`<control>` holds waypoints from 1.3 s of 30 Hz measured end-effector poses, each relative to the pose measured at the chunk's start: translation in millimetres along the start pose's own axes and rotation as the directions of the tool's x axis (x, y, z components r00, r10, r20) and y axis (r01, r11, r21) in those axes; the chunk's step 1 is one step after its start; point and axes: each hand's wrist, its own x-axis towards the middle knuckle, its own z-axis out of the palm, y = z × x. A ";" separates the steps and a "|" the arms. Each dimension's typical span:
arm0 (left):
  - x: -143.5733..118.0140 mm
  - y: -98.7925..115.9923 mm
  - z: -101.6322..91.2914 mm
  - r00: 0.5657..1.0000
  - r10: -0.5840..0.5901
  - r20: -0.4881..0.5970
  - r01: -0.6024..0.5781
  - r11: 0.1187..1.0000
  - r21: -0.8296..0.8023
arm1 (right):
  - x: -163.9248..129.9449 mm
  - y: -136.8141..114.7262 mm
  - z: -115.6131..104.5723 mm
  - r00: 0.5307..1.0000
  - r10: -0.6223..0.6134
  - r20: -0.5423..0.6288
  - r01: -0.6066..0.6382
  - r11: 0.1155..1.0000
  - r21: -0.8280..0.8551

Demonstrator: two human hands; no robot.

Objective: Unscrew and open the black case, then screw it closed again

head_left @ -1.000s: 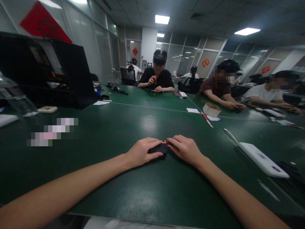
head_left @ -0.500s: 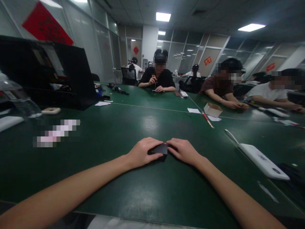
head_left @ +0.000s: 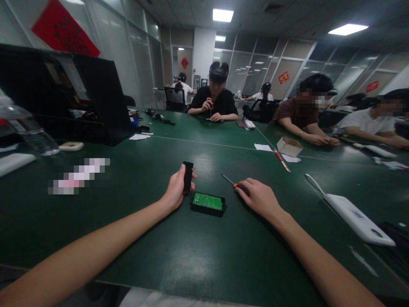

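Now my hands have parted: half a second ago both covered one black box. My left hand (head_left: pixel 174 190) grips one black cover (head_left: pixel 188 175), standing upright, just left of the open box (head_left: pixel 208 204). One green board faces up inside it, lying crosswise. My right hand (head_left: pixel 259 197) pinches one screwdriver (head_left: pixel 230 181), tip pointing away-left.

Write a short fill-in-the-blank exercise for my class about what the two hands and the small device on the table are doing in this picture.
1. The left hand holds up a black ____.
2. The open case on the table shows a ____ circuit board.
3. The right hand grips a small ____ with an orange collar.
4. The open case lies ____ the two hands.

Missing words: cover; green; screwdriver; between
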 end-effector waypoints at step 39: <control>-25.5 9.2 7.2 0.842 -0.249 0.477 0.406 0.877 -0.258 | -9.2 -57.7 18.2 0.910 0.001 0.414 -0.379 -0.403 0.833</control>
